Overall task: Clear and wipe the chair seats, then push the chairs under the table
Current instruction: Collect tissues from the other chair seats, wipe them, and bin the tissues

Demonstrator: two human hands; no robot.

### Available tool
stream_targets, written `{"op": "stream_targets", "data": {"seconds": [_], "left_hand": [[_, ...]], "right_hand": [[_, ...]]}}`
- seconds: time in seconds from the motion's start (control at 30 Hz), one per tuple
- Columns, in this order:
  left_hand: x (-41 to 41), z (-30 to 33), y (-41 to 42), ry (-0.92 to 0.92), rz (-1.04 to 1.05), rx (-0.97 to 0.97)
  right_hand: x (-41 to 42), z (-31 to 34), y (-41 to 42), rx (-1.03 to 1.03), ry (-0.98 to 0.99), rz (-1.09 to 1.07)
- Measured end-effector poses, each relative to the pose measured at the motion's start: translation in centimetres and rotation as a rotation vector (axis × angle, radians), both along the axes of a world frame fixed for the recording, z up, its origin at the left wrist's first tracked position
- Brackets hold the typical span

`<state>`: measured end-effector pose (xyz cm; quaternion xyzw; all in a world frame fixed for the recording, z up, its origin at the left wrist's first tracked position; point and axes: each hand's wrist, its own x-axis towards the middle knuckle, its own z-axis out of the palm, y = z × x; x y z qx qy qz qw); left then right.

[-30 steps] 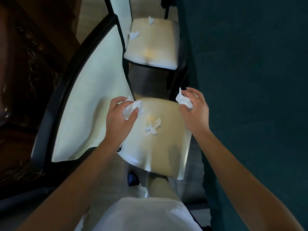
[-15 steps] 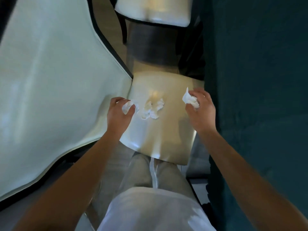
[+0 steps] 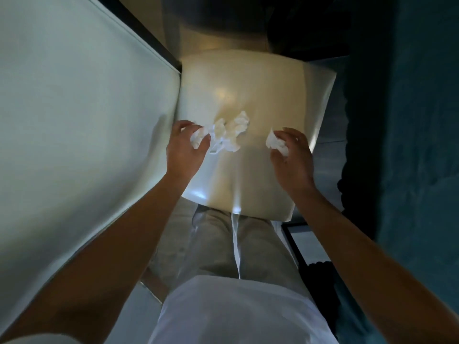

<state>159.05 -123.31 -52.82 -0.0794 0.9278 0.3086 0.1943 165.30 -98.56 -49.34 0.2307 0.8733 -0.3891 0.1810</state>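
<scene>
A cream chair seat (image 3: 260,95) lies straight below me. Loose crumpled white tissue (image 3: 232,132) rests on its middle. My left hand (image 3: 185,151) is at the seat's left edge, fingers closed on a crumpled tissue (image 3: 198,139) that touches the loose pile. My right hand (image 3: 291,155) hovers over the seat's right side, pinching another tissue wad (image 3: 275,144). The chair's white backrest (image 3: 74,120) with its dark frame fills the left of the view.
A dark teal tablecloth (image 3: 409,120) hangs along the right, close to the seat's right edge. My legs in light trousers (image 3: 223,244) stand against the seat's near edge. A dark-framed object (image 3: 298,244) sits low on the right floor.
The view has dropped closer over the seat, and the second chair has left the view. My left hand has moved right up against the loose tissue; my right hand has moved inward over the seat.
</scene>
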Motion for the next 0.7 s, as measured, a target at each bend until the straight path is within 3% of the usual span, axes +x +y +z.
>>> {"op": "stream_targets", "data": {"seconds": [0.27, 0.47, 0.7], "left_hand": [[-1.1, -4.1, 1.2, -0.059, -0.155, 0.007], [-1.5, -6.2, 1.7, -0.034, -0.383, -0.012], [-1.5, -7.8, 0.9, -0.039, -0.427, -0.056]], "right_hand": [[0.2, -4.4, -2.9, -0.010, -0.090, 0.026], [-2.4, -7.4, -3.9, 0.021, -0.075, 0.082], [-4.7, -8.8, -6.0, 0.104, -0.094, 0.244]]}}
